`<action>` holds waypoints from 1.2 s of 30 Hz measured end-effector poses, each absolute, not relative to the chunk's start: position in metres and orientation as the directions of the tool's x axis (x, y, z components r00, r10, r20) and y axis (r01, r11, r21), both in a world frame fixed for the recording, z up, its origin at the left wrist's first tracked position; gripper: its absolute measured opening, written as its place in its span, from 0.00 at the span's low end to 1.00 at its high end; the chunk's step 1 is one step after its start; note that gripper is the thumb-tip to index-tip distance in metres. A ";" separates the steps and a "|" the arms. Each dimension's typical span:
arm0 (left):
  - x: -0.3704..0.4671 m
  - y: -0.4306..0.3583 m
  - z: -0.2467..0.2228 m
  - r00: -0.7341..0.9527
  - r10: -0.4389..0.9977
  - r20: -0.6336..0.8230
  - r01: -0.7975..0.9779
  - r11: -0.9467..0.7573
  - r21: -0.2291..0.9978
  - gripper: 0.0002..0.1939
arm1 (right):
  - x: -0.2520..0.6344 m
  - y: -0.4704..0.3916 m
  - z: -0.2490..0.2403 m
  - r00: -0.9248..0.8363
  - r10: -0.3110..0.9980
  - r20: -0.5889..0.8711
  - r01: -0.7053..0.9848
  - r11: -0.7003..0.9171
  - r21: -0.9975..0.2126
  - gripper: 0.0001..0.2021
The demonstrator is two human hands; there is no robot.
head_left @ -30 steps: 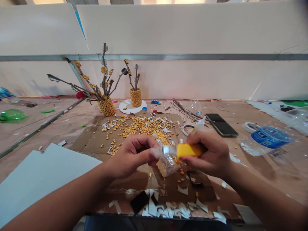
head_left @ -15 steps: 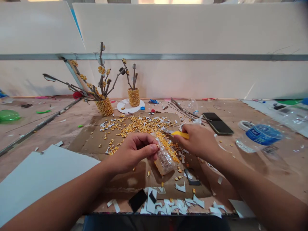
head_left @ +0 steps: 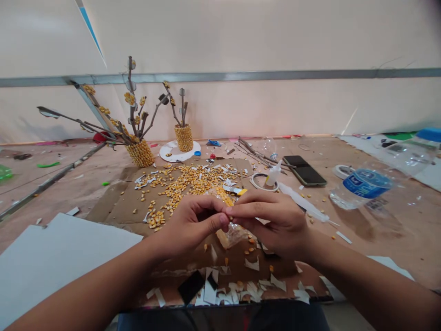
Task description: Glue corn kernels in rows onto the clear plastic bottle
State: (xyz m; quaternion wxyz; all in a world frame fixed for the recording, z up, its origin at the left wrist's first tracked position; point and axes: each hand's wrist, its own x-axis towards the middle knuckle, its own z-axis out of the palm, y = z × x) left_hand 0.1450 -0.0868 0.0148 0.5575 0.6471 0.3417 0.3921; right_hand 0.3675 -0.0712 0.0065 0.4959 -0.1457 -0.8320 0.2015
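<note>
My left hand (head_left: 196, 223) and my right hand (head_left: 270, 220) meet fingertip to fingertip near the middle of the view, both pinched closed. What lies between their fingertips is too small to make out. Just beneath and behind them is a clear plastic piece (head_left: 231, 235) partly covered with corn kernels. A yellow-handled cutter (head_left: 240, 191) lies just beyond my right hand, on the edge of a heap of loose corn kernels (head_left: 196, 179). That heap spreads over a brown cardboard sheet (head_left: 119, 197).
Two kernel-covered pots (head_left: 139, 153) (head_left: 183, 138) with twigs stand behind. To the right are a tape roll (head_left: 255, 180), a small glue bottle (head_left: 274, 174), a phone (head_left: 305, 170) and a plastic bottle (head_left: 367, 184). White card (head_left: 65, 257) lies left; paper scraps (head_left: 237, 292) line the front edge.
My right hand has let go of the yellow cutter and moved left to meet my left hand's fingertips. The cutter now lies by the kernels. The view has shifted slightly.
</note>
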 end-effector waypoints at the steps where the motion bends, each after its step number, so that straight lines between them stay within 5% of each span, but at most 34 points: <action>1: 0.146 -0.087 0.014 0.467 0.877 0.116 0.013 -0.138 0.990 0.22 | 0.366 -0.072 0.005 -0.462 0.439 0.771 0.032 0.877 -0.480 0.11; 5: 0.146 -0.085 0.010 0.440 0.885 0.150 0.079 -0.205 0.976 0.21 | 0.366 -0.073 0.008 -0.464 0.468 0.752 0.026 0.856 -0.516 0.05; 9: 0.140 -0.080 0.005 0.217 0.912 0.348 0.345 -0.405 0.847 0.14 | 0.378 -0.068 0.019 -0.459 0.678 0.574 0.075 0.674 -0.735 0.03; 13: 0.137 -0.070 -0.003 0.124 0.973 0.197 0.493 -0.233 0.839 0.24 | 0.395 -0.052 0.024 -0.459 0.844 0.277 0.041 0.332 -0.942 0.07; 21: 0.124 -0.057 -0.004 0.122 0.982 -0.147 0.158 0.127 0.979 0.29 | 0.392 -0.049 0.023 -0.487 0.867 0.104 -0.015 0.111 -0.994 0.13; 29: 0.104 -0.048 0.015 -0.098 0.993 0.072 -0.102 -0.082 0.991 0.22 | 0.387 -0.053 0.019 -0.395 0.911 0.117 -0.097 0.085 -0.992 0.16; 36: 0.108 -0.055 0.019 -0.157 0.974 0.162 -0.101 -0.179 0.979 0.20 | 0.371 -0.065 0.010 -0.370 0.915 0.163 -0.100 0.135 -0.986 0.11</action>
